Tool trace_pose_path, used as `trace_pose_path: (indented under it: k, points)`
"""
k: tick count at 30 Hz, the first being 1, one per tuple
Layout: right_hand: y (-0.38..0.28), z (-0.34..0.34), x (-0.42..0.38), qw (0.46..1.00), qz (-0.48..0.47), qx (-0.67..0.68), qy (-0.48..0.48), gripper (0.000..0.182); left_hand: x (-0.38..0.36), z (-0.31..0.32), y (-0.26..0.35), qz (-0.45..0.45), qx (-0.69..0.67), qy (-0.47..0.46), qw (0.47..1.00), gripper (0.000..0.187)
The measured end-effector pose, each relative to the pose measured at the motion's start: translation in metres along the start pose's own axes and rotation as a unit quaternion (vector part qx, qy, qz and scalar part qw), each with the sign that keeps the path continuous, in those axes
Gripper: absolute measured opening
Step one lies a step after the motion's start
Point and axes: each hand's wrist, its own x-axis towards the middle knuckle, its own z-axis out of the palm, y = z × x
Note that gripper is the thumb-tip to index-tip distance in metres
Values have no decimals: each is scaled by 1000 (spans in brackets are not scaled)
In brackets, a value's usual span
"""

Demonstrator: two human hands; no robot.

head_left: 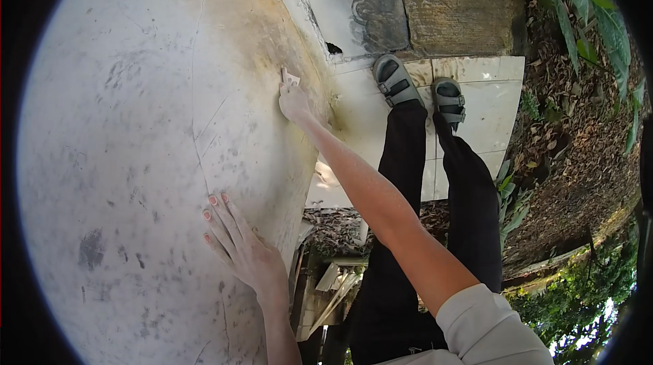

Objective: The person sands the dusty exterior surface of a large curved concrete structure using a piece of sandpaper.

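My right hand [294,101] presses against the wall near its stained lower edge, fingers closed on a small folded pale piece that looks like sandpaper [290,78]. Only its whitish backing shows. Lower in the view, my left hand [246,251] lies flat on the wall, fingers stretched and slightly spread, holding nothing. Pale dust coats both hands and the forearms. The white wall [136,147] carries grey scuffs, long thin cracks and a yellow-brown stain near its base.
My sandaled feet [398,80] stand on white tiles [476,134] beside the wall. Beyond them is a concrete slab [462,4] with a square cover [357,11] and a small dark hole. Leaf-strewn soil [571,154] and green plants [615,38] lie right. Loose sticks [333,304] lean below.
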Motion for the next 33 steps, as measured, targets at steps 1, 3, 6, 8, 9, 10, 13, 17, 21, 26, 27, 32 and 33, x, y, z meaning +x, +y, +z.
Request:
trace_pose_path:
  k: [1,3,6,8,9,10,13,17,21,26,27,32,33]
  points:
    - [-9,-6,-23,998,-9,16,-63,51,-1,-3,0,2,-13,-12,1000,70]
    - [-15,-11,-83,991,-63,41,-114,54,-3,-5,-1,0,-28,-20,999,76]
    - [-12,-10,-195,984,-123,38,-125,56,-2,-1,0,-2,-20,-11,1000,66]
    - [-4,-3,-184,988,-102,54,-105,56,-2,-1,-1,0,-21,-12,1000,67]
    - [3,3,-169,990,-86,70,-83,56,-1,-1,-1,-2,-20,-12,1000,67]
    - [12,8,-136,995,-50,66,-54,55,-1,0,-1,-2,-19,-18,1000,67]
    - [43,9,-27,998,29,24,-55,56,2,-2,1,0,-15,-23,1000,67]
    - [10,1,-95,990,73,75,-94,53,3,-6,2,5,-36,-18,999,68]
    - [-8,-9,-219,988,-36,67,-138,55,2,0,-1,13,-33,0,999,67]
    - [34,8,-100,992,64,72,-82,54,4,-4,2,7,-14,-18,1000,66]
    - [52,16,-62,993,86,64,-56,51,4,-4,2,10,-12,-16,1000,66]
    - [53,28,-79,996,79,40,0,55,3,-4,2,14,-33,-4,999,70]
    - [42,20,-120,997,59,40,-16,56,5,-3,3,16,-37,-1,999,70]
